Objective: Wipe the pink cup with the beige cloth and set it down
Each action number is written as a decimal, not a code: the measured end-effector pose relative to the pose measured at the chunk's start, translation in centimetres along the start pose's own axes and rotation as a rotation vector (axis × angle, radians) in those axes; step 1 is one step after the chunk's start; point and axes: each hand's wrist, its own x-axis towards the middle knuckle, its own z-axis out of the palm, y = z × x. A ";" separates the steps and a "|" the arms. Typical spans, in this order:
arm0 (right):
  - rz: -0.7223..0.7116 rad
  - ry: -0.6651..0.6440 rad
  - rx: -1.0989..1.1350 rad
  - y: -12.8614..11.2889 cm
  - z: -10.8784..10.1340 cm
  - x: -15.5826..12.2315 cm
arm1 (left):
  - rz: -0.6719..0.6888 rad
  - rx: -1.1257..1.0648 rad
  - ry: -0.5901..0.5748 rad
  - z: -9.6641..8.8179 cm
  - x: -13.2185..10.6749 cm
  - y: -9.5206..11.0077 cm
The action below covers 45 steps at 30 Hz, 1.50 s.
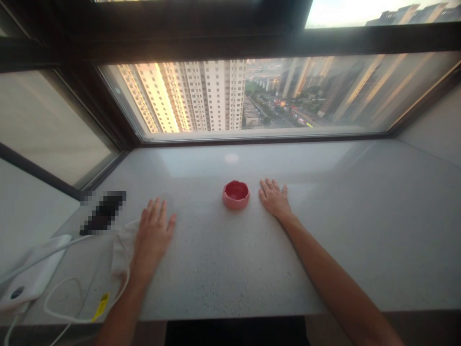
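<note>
A small red-and-pink bowl stands on the pale speckled window sill. My right hand lies flat on the sill just to the right of the bowl, fingers stretched out, not touching it. My left hand rests flat further left and nearer to me, fingers spread, its outer edge lying on a white cloth. Neither hand holds anything.
A dark blurred object lies at the sill's left. A white power bank with a looping white cable and yellow tag sits at the near left corner. A large window backs the sill; its front edge drops off near me.
</note>
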 end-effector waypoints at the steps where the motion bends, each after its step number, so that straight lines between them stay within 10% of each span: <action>1: 0.001 0.005 -0.008 -0.2 0.1 -0.1 | -0.083 0.063 -0.011 0.2 -1.9 -1.7; 5: 0.006 0.020 -0.019 -0.5 0.2 -0.2 | -0.119 0.126 -0.051 1.8 -7.0 0.5; 12: 0.005 -0.028 -0.015 -0.2 0.0 0.0 | 0.184 -0.132 -0.111 3.6 -9.9 24.3; 15: 0.003 -0.036 -0.005 -0.1 -0.1 0.1 | 0.166 -0.199 -0.091 2.8 -9.7 28.2; 21: 0.006 -0.034 -0.016 -0.2 0.1 0.2 | 0.073 -0.272 0.027 0.7 1.1 18.4; 27: 0.003 -0.015 -0.002 -0.3 -0.1 0.1 | -0.056 -0.060 -0.234 6.0 9.6 8.1; 45: 0.007 -0.019 0.002 0.1 -0.2 0.2 | 0.000 0.004 -0.279 7.6 8.9 7.7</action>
